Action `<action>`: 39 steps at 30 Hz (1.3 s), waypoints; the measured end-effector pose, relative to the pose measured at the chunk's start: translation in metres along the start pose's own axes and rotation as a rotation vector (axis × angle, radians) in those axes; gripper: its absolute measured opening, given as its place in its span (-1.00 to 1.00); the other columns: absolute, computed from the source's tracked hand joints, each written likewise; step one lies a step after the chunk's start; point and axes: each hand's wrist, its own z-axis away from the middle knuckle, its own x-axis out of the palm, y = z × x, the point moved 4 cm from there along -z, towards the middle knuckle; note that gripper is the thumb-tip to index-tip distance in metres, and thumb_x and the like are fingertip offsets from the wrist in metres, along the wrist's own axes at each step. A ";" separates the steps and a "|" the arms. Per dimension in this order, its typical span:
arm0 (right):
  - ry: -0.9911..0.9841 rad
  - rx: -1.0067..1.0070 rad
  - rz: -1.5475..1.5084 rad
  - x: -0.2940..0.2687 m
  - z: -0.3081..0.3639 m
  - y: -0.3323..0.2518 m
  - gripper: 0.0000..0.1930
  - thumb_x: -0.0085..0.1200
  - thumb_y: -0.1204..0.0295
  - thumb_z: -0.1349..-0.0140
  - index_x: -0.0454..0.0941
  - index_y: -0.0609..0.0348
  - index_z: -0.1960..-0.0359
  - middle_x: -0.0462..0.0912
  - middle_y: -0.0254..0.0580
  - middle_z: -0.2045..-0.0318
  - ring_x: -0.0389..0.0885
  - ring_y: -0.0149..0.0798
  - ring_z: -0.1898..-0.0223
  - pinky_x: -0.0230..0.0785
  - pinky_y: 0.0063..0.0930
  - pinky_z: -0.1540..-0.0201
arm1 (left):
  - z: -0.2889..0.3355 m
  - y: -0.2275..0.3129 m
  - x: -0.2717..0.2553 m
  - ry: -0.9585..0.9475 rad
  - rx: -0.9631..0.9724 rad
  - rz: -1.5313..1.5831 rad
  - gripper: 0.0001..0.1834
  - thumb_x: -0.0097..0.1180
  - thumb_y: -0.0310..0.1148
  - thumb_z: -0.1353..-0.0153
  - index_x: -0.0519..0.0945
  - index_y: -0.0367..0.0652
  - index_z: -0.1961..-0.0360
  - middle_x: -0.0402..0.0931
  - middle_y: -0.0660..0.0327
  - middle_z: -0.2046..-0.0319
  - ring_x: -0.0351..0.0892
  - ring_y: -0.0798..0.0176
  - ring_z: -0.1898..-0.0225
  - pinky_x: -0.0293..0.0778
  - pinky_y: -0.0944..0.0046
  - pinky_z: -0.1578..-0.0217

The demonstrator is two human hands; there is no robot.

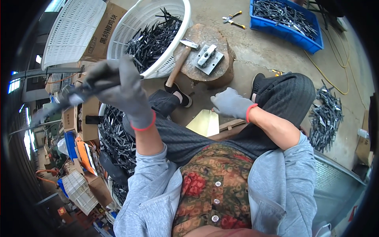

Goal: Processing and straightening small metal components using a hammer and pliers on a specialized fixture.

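Note:
My left hand (128, 93), in a grey glove with a red cuff, is raised at the left. It is closed around a long black strip (65, 100) that is smeared by motion; whether there is more than one piece I cannot tell. Between my knees is my right hand (233, 103), gloved alike, with its fingers curled in. What they hold, if anything, is hidden. Beyond it stands a wooden stump (221, 75) bearing a metal plate (211, 65) with a small metal block (207, 55) on top. A hammer (179, 65) leans across the stump's left side, head up.
A white basket (148, 73) of black strips stands left of the stump. At the far right is a blue crate (284, 39) of similar strips. Yellow-handled pliers (234, 20) lie on the floor. A loose pile of strips (327, 116) sits right of my knee, near a yellow hose (335, 89).

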 end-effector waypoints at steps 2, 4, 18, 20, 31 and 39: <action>0.014 0.000 -0.005 0.000 0.001 0.001 -0.64 -0.04 0.12 -0.18 0.55 0.20 0.31 0.64 -0.04 0.42 0.64 -0.03 0.35 0.44 -0.19 0.28 | 0.052 -0.019 0.016 -0.370 0.035 -0.504 -0.75 0.17 -0.42 0.01 0.41 -0.20 0.31 0.50 0.18 0.46 0.51 0.29 0.49 0.44 0.20 0.37; 0.064 -0.011 -0.015 -0.002 0.003 0.001 -0.66 0.00 0.13 -0.17 0.52 0.22 0.36 0.62 -0.02 0.43 0.62 0.01 0.37 0.44 -0.15 0.28 | 0.106 -0.069 0.025 -0.891 -0.093 -0.908 -0.55 0.20 -0.23 0.08 0.39 -0.27 0.22 0.55 -0.04 0.40 0.57 -0.09 0.36 0.47 0.02 0.25; 0.523 0.016 -1.166 -0.026 -0.017 0.014 -0.39 -0.04 0.03 -0.23 0.30 0.28 -0.13 0.52 0.03 0.04 0.47 -0.12 -0.03 0.26 -0.36 -0.09 | 0.136 -0.053 0.010 -0.913 -0.335 -0.547 -0.02 0.33 -0.23 0.22 0.10 -0.34 -0.22 0.26 -0.11 -0.06 0.36 -0.11 -0.07 0.32 0.12 -0.07; 0.572 -0.044 -1.391 -0.023 -0.017 0.008 -0.48 -0.06 0.14 -0.29 0.29 0.24 -0.16 0.47 -0.18 0.00 0.39 -0.32 -0.04 0.21 -0.43 -0.13 | 0.147 -0.043 0.018 -1.009 -0.321 -0.459 0.04 0.35 -0.22 0.24 0.05 -0.33 -0.25 0.21 -0.11 -0.09 0.29 -0.12 -0.13 0.31 0.11 -0.09; 0.989 0.072 -1.425 -0.050 0.001 0.033 -0.77 0.00 0.28 -0.29 0.50 0.21 0.38 0.49 -0.42 0.61 0.44 -0.55 0.50 0.30 -0.60 0.40 | 0.145 -0.080 -0.022 -0.705 -0.888 -0.083 -0.42 0.11 -0.39 -0.15 0.22 -0.33 -0.18 0.40 0.05 0.02 0.46 0.29 0.07 0.39 0.32 0.05; 1.116 0.227 -1.199 -0.043 -0.002 0.040 -0.81 0.10 0.36 -0.21 0.46 0.21 0.46 0.35 -0.49 0.65 0.22 -0.56 0.59 0.12 -0.58 0.55 | 0.173 -0.069 -0.019 -0.803 -0.994 0.066 -0.76 -0.03 -0.50 -0.26 0.49 -0.33 0.07 0.53 0.23 0.19 0.52 0.44 0.22 0.40 0.46 0.16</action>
